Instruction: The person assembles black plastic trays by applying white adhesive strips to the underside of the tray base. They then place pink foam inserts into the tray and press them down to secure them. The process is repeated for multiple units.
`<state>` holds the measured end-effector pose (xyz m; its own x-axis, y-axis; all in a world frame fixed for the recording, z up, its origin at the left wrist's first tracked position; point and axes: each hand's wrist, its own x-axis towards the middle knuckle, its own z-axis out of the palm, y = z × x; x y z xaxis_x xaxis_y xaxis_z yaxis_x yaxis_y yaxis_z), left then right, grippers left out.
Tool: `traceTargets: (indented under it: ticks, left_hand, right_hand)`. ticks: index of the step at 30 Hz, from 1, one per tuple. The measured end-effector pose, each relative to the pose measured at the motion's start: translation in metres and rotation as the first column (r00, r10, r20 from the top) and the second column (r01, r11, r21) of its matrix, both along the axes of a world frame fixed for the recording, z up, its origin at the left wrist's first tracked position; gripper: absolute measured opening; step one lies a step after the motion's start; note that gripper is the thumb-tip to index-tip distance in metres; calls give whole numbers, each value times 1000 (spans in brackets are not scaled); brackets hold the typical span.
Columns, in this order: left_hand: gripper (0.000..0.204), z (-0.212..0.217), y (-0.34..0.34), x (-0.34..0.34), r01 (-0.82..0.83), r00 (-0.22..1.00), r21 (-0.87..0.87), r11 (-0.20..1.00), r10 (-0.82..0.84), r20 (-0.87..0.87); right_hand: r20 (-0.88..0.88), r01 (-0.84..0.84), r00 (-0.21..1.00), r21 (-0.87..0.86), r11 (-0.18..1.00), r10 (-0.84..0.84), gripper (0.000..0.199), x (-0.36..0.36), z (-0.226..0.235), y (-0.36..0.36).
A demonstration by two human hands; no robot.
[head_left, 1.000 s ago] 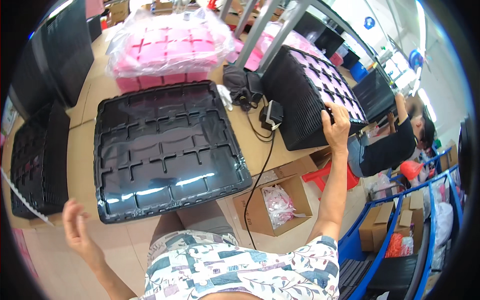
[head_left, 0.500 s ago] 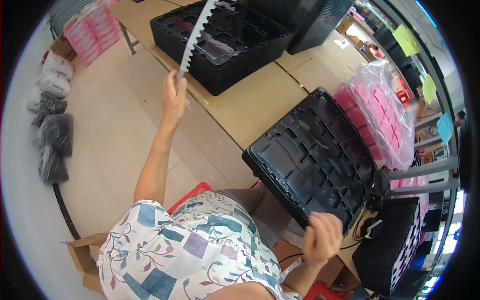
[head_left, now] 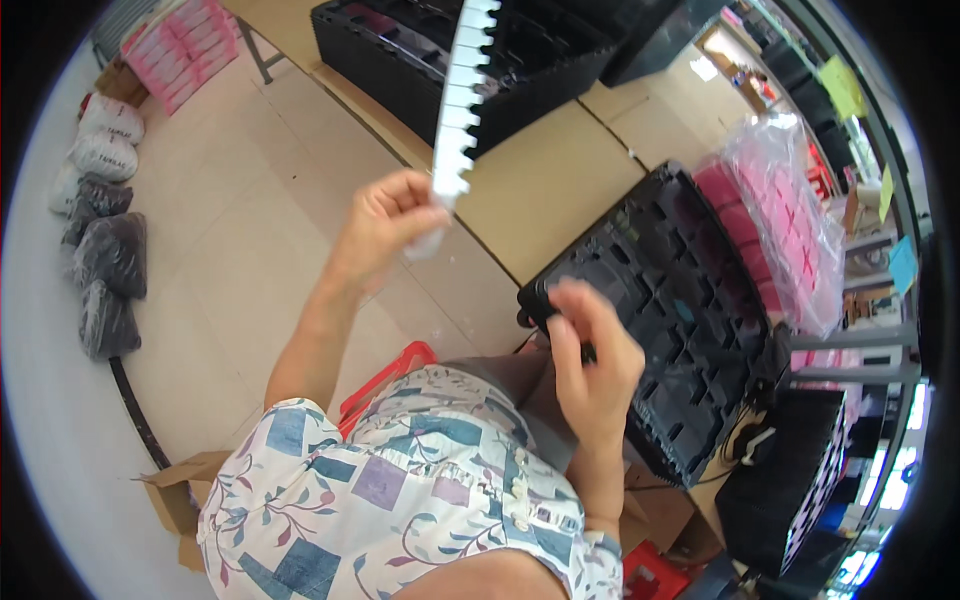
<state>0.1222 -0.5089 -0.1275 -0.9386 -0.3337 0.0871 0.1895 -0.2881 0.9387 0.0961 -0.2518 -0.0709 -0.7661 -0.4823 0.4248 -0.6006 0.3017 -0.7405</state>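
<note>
My left hand point(head_left: 390, 225) pinches the lower end of a long white strip point(head_left: 460, 110) with square notches along one edge. It stands nearly upright, and its top runs out of the picture. My right hand point(head_left: 600, 360), somewhat smeared by motion, is in front of the near left corner of a black moulded plastic tray point(head_left: 690, 290). Its thumb and forefinger are apart, with black showing between them, and I see nothing held there. Whether it touches the tray I cannot tell. The tray has rows of shaped pockets and lies on the table's right part.
A deep black crate point(head_left: 400, 85) stands on the brown table point(head_left: 545, 185) at the far side. Pink goods in clear plastic point(head_left: 785, 220) lie right of the tray. A black box point(head_left: 780, 480) sits at the lower right, a red stool point(head_left: 385, 385) beside me. Bags point(head_left: 110, 250) line the left wall.
My left hand has moved right and nearer with the white strip, which is now more upright. My right hand has risen up and left along the tray's near edge, its fingers opening apart.
</note>
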Motion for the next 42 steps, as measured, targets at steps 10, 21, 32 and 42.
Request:
traceTargets:
  ticks: [10,21,32,42]
  left_hand:
    - [14,13,78,16,230,959,-201,952,-256,-117]
    - [19,33,93,-6,361,932,-77,929,-361,21]
    - [15,23,108,-18,268,962,110,957,-273,32]
    - [9,10,39,8,524,852,-210,826,-512,110]
  right_hand:
    - [527,-16,834,-273,962,163,11,-13,-8,-4]
    - [395,111,919,-220,969,-15,6,-13,-18,13]
    - [-663,68,747,146,987,46,17,-8,-23,11]
    - [265,-35,962,348,937,-63,15,-61,34,61]
